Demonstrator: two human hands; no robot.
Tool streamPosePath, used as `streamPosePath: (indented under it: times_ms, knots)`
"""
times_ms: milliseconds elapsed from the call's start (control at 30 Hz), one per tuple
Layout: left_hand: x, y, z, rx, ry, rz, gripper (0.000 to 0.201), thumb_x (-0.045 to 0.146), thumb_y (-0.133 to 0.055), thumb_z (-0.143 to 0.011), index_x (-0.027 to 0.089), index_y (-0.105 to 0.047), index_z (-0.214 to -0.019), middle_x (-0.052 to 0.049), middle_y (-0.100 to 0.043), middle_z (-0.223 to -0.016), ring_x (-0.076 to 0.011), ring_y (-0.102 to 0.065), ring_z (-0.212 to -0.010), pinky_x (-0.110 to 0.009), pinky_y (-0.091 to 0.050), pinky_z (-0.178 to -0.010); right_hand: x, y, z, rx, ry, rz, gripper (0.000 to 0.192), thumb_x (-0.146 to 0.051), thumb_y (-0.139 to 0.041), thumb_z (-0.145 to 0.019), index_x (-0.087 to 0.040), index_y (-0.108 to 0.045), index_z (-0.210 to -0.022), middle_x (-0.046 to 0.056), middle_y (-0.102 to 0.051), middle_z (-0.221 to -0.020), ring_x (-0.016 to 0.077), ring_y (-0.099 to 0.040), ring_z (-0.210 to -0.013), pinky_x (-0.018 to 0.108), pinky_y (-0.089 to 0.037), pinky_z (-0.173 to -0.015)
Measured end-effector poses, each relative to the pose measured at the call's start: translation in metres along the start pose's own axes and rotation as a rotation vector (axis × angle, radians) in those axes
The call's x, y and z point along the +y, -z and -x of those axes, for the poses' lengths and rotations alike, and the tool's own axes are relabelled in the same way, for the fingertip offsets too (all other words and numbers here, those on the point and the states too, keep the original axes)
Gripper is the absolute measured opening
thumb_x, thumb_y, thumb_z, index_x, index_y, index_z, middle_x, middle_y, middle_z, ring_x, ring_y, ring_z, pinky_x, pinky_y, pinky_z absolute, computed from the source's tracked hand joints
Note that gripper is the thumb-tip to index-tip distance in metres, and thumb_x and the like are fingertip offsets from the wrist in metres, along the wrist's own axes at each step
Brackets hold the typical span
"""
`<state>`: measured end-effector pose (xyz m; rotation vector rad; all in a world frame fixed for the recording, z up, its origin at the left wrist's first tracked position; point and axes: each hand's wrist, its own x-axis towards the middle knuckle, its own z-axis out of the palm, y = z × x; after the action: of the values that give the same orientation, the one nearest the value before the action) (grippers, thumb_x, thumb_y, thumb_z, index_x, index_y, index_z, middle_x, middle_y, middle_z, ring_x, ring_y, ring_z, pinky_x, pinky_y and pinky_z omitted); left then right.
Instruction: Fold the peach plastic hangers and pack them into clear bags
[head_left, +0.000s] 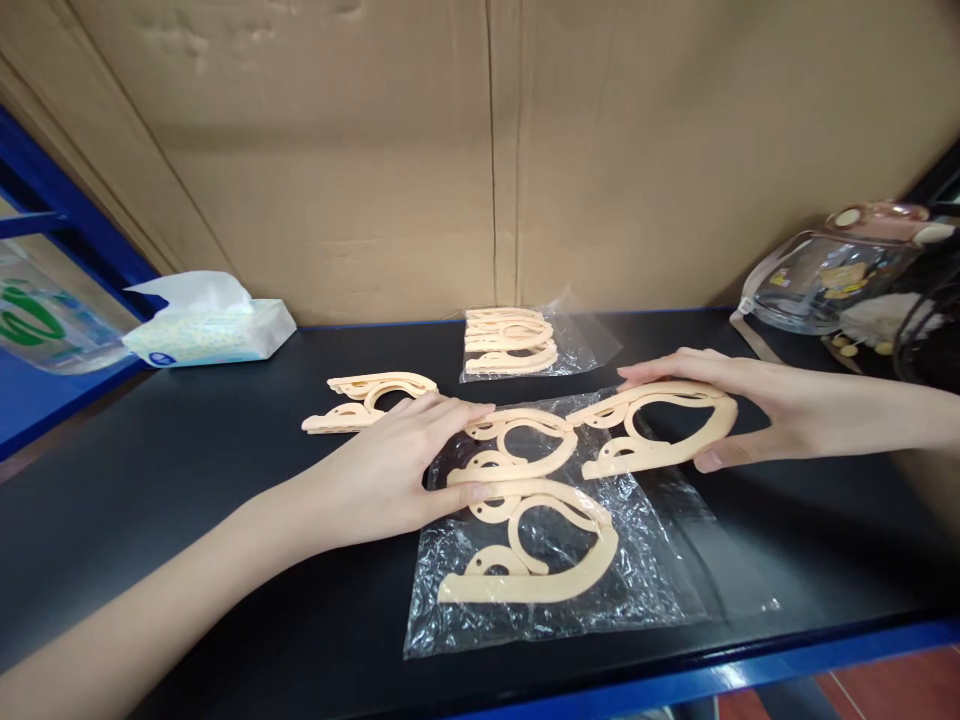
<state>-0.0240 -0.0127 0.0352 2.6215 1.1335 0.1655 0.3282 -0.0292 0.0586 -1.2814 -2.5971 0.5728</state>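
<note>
My right hand (757,405) is closed around the curved end of a cream folding hanger (645,458), thumb below and fingers along the top. My left hand (397,460) grips the left end of a second folded hanger (559,458) between thumb and fingers. Just in front of that lies a third folded hanger (525,588). These sit on or over a crinkled clear plastic bag (660,590); whether the front ones are inside it I cannot tell. Behind my left hand, further folded hangers (352,385) rest on the black table, partly hidden by it.
Toward the back, another clear bag (581,340) holds several folded hangers (510,340). A tissue pack (210,325) stands at the back left, near a plastic bottle (52,320). At the right is a clear drinking bottle (832,270) with a strap. Cardboard (360,150) walls the rear edge.
</note>
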Motion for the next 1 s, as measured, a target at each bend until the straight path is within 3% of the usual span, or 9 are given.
streamPosePath:
  times_ms: [200,433,600,767,1000]
  knots:
    - [0.000,0.000,0.001,0.007,0.010,-0.010,0.065,0.057,-0.054,-0.086,0.023,-0.043,-0.139,-0.009,-0.055,-0.130,-0.0285,-0.048,-0.120,-0.039,-0.043,-0.097,-0.004,0.001,-0.001,0.021,-0.026,-0.078,0.068,-0.042,-0.072,-0.076,-0.035,-0.045,-0.139,0.003,-0.051,-0.139,0.0298,-0.053,-0.123,0.042,-0.047,-0.101]
    - [0.000,-0.001,0.002,0.001,0.015,0.012,0.065,0.058,-0.054,-0.085,0.024,-0.042,-0.140,-0.008,-0.056,-0.127,-0.0263,-0.051,-0.116,-0.035,-0.045,-0.093,-0.005,0.001,0.001,-0.019,0.001,-0.080,0.069,-0.040,-0.071,-0.078,-0.037,-0.042,-0.141,0.002,-0.048,-0.142,0.0290,-0.048,-0.128,0.042,-0.044,-0.105]
    - [-0.001,-0.003,0.002,0.003,-0.003,0.025,0.063,0.056,-0.054,-0.086,0.024,-0.043,-0.139,-0.008,-0.057,-0.128,-0.0265,-0.049,-0.119,-0.036,-0.044,-0.096,0.000,-0.015,-0.010,0.047,0.034,-0.013,0.081,-0.043,-0.074,-0.072,-0.033,-0.037,-0.144,0.006,-0.048,-0.141,0.0319,-0.047,-0.128,0.046,-0.044,-0.104]
    - [0.001,-0.005,0.001,0.009,-0.025,0.047,0.061,0.052,-0.057,-0.086,0.024,-0.044,-0.138,-0.007,-0.057,-0.127,-0.0254,-0.049,-0.119,-0.035,-0.044,-0.096,-0.012,-0.038,-0.025,0.108,0.077,0.037,0.087,-0.048,-0.072,-0.074,-0.031,-0.029,-0.147,0.009,-0.046,-0.140,0.0297,-0.051,-0.123,0.045,-0.047,-0.099]
    - [-0.006,-0.002,0.000,0.039,-0.069,-0.001,0.047,0.019,-0.037,-0.093,0.024,-0.042,-0.139,-0.007,-0.055,-0.129,-0.0221,-0.051,-0.117,-0.036,-0.042,-0.100,-0.016,-0.047,-0.025,0.159,-0.007,0.056,0.092,-0.056,-0.069,-0.074,-0.030,-0.023,-0.150,0.010,-0.055,-0.126,0.0268,-0.061,-0.102,0.041,-0.054,-0.083]
